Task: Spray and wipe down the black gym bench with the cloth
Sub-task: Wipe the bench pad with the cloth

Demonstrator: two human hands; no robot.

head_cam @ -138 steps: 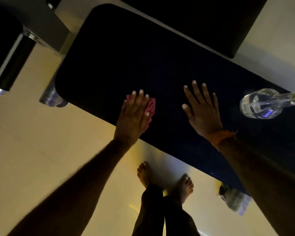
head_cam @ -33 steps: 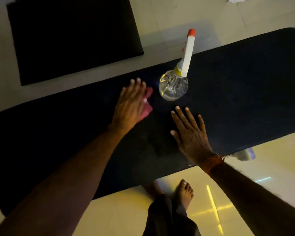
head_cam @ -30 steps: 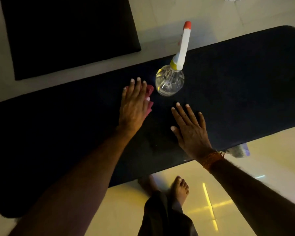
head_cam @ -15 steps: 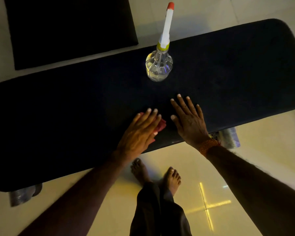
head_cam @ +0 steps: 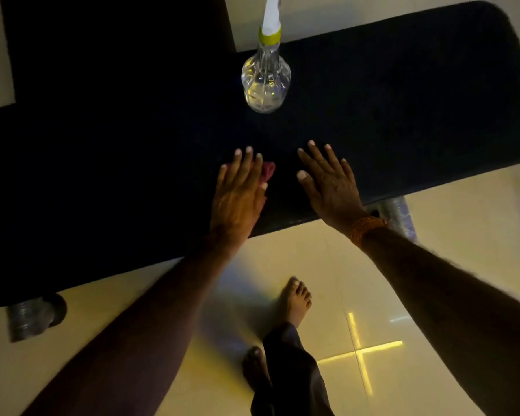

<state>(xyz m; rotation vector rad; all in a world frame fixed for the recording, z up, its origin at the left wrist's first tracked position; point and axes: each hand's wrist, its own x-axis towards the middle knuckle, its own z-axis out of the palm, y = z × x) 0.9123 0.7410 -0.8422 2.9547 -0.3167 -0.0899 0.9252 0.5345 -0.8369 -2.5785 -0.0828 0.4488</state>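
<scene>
since half a second ago the left hand (head_cam: 240,199) has slid the cloth (head_cam: 267,172) forward, away from the near edge of the counter (head_cam: 403,100) and toward its middle. its fingertips now sit about level with those of the right hand (head_cam: 327,184), and the gap between the two hands is wider. the cloth is a small reddish-pink rag, crumpled and mostly hidden; only a bunched corner shows past the thumb side of the left hand, with a sliver at the far side. it lies on the dark padded top under the left fingers (head_cam: 246,163), which are straight and close together, pressing down on it rather than curling round it. the right fingers (head_cam: 318,157) are straight and spread, palm flat on the bare padding just right of the cloth, not touching it. that hand has kept its place by the near edge, an orange band (head_cam: 365,228) at its wrist. the counter is long and matte black with rounded corners. the spray bottle (head_cam: 266,82), clear with a yellow collar and white neck, stands upright on the counter beyond both hands, apart from the cloth, on the same spot as before. a black pad (head_cam: 117,40) shows beyond the counter at upper left, and bare feet (head_cam: 296,301) stand on the pale tiled floor (head_cam: 448,220) on the near side.
</scene>
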